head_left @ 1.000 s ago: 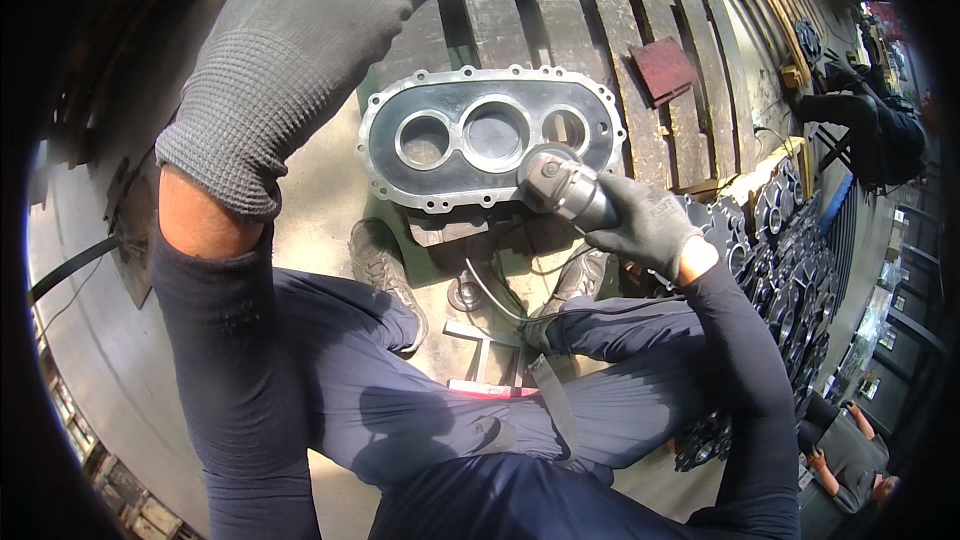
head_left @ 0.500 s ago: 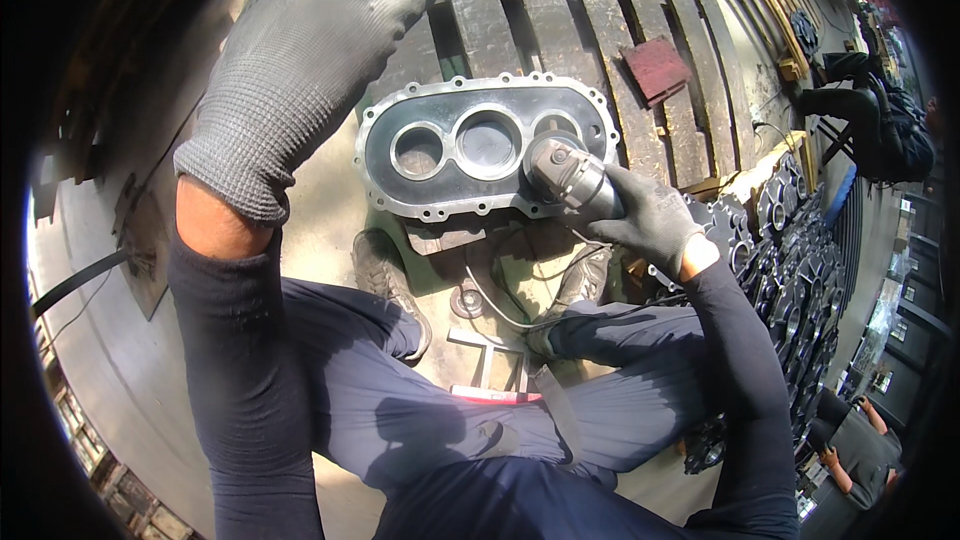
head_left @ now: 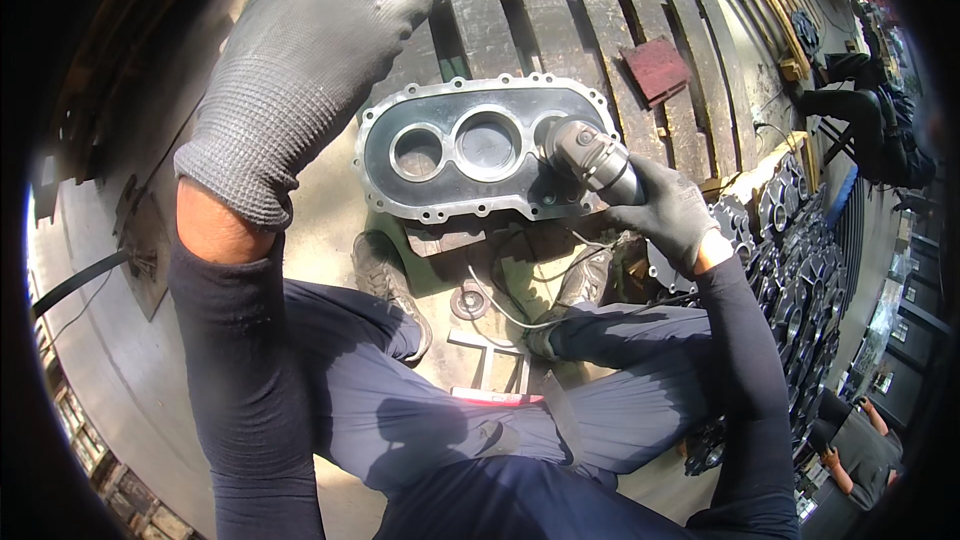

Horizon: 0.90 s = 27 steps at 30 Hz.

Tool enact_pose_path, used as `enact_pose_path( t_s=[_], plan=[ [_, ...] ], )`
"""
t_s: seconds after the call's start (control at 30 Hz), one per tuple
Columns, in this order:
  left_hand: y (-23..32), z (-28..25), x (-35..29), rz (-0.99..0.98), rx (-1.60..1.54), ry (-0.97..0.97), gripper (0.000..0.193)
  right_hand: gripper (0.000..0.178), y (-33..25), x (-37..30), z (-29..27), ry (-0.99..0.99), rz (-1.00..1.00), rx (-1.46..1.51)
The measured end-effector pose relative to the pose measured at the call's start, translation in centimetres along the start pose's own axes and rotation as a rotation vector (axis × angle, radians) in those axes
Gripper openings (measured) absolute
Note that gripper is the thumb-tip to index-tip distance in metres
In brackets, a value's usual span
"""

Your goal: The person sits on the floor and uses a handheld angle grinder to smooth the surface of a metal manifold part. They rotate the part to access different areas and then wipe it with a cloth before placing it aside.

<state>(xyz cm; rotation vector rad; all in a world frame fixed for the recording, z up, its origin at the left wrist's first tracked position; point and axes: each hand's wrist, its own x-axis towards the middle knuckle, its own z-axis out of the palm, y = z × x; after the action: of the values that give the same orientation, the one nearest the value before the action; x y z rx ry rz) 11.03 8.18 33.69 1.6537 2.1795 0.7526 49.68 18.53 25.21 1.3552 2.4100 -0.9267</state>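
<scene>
While the grey-gloved right hand [head_left: 672,217] grips a silver-headed cylindrical grinder [head_left: 600,161] over a black, silver-rimmed oval metal housing [head_left: 445,196], the grey-gloved left hand's [head_left: 308,35] grip cannot be told.

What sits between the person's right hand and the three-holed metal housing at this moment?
A handheld power tool, gripped in the right hand; the head view shows its metal end over the right side of the housing.
</scene>
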Motion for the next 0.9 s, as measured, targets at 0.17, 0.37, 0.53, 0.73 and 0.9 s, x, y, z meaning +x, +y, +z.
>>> enact_pose_path(
  t_s=[0.17, 0.37, 0.53, 0.73, 0.9],
  plan=[
    [0.7, -0.2, -0.2, -0.049, 0.010, 0.019, 0.049, 0.069, -1.3, 1.5, -0.2, -0.034, -0.007, 0.092],
    [2.4, -0.7, 0.0, -0.108, 0.040, -0.050, 0.047, 0.078, -2.0, 3.3, 0.4, -0.089, 0.030, -0.016],
    [2.7, -0.7, -0.1, -0.143, 0.039, -0.046, 0.049, 0.072, -2.4, 4.0, 0.8, -0.141, 0.023, 0.115],
    [3.0, -0.8, -0.2, -0.138, 0.032, -0.053, 0.053, 0.070, -2.0, 3.8, 0.7, -0.079, 0.142, 0.222],
    [2.6, -0.4, 0.1, -0.073, 0.043, -0.036, 0.053, 0.055, 1.2, 2.9, 1.5, -0.010, 0.175, 0.392]
  ],
)
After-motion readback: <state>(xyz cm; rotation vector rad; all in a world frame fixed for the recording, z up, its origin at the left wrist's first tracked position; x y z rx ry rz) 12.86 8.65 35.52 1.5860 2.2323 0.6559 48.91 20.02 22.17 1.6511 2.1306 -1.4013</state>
